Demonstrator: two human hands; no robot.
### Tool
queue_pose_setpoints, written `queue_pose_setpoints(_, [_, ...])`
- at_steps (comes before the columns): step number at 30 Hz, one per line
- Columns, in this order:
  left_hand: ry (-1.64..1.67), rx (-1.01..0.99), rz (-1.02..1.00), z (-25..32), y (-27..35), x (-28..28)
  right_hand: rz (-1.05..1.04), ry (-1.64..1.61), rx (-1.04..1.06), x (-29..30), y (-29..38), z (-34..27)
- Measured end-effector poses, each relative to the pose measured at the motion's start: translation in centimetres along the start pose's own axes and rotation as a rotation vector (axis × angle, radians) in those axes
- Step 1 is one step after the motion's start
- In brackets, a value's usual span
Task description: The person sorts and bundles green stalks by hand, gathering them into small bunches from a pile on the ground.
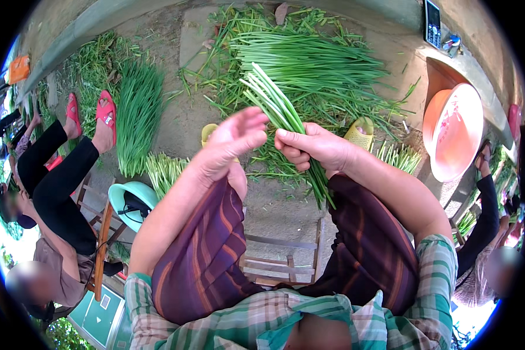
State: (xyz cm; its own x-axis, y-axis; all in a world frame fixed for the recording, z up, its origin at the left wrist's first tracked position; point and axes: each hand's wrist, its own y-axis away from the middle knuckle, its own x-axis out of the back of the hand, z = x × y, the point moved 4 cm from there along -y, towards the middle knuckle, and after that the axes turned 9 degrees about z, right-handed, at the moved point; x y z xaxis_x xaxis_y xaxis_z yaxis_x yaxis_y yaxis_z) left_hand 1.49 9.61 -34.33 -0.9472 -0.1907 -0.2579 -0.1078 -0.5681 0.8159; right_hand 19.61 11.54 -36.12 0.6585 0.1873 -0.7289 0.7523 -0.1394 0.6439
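Note:
A small bunch of garlic chives (284, 103) is gripped near its middle by my right hand (313, 146). The pale stem ends point up and to the left, and the green leaves hang down between my knees. My left hand (240, 133) is beside the bunch, slightly blurred, with its fingers extended and nothing visible in it. Beyond both hands, a large pile of garlic chives (306, 57) lies on the ground over loose leaf scraps (218, 83). Upright bundles of pale stems flank my legs, one at left (166, 173) and one at right (396, 157).
A pink basin (457, 131) leans at right, near a keypad phone (432, 26) and keys (453, 43) on the ledge. At left, a seated person in red sandals (106, 116) is beside more chives (140, 118). A turquoise bowl-shaped object (133, 201) is near my left arm. Another person sits far right.

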Motion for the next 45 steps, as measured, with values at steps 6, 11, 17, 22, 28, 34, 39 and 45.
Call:
queue_pose_setpoints(6, [0.186,0.06,-0.304,0.1,0.6,-3.9,-0.104,0.006,-0.088,-3.1,-0.2,0.3])
queue_pose_setpoints(11, [0.195,0.024,-0.22,-0.1,-0.1,-3.5,-0.187,-0.144,-0.153,-3.6,-0.5,1.5])
queue_pose_setpoints(17, [0.325,-0.016,-0.032,-0.1,-0.8,-1.3,0.112,0.742,-0.004,0.3,-1.1,0.0])
queue_pose_setpoints(22, [0.309,0.082,-0.074,-0.6,-0.5,-0.6,0.365,0.513,0.182,2.4,-1.1,-1.9])
queue_pose_setpoints(28, [0.386,-0.012,0.014,0.1,-1.3,1.7,0.158,0.314,0.001,1.5,-1.2,-0.4])
queue_pose_setpoints(34, [0.423,-0.069,0.182,-0.1,-1.7,4.5,-0.005,-0.017,-0.203,1.6,-0.9,2.4])
queue_pose_setpoints(39, [0.506,-0.063,0.27,-0.5,-2.1,7.3,-0.08,-0.053,-0.187,1.2,-0.4,1.9])
queue_pose_setpoints(45, [0.463,-0.039,0.333,-0.3,-2.1,9.4,0.032,0.009,-0.178,3.5,-0.2,1.8])
